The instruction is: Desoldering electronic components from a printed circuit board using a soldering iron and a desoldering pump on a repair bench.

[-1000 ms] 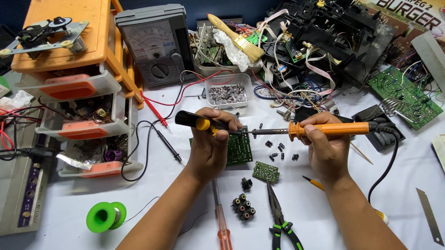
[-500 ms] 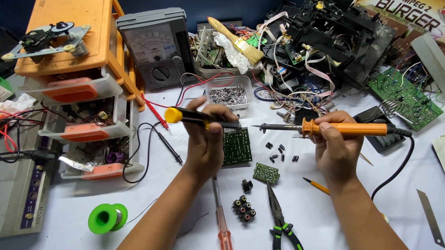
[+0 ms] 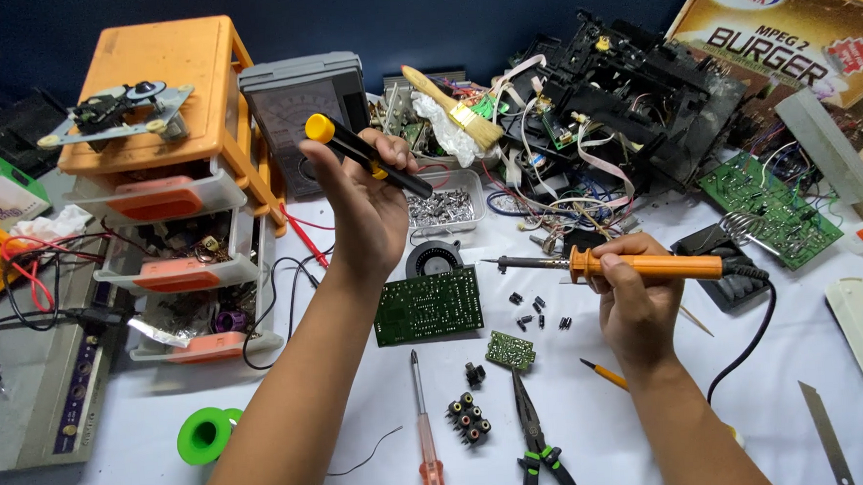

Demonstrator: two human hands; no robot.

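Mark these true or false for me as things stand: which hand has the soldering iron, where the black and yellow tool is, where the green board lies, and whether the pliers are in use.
1. The right hand holds the orange soldering iron. True.
2. The left hand presses the black and yellow tool onto the board. False: it is raised above the table, clear of the board.
3. The green circuit board lies flat on the white table, between the two hands. True.
4. The green-handled pliers are gripped in a hand. False: they lie untouched on the table.
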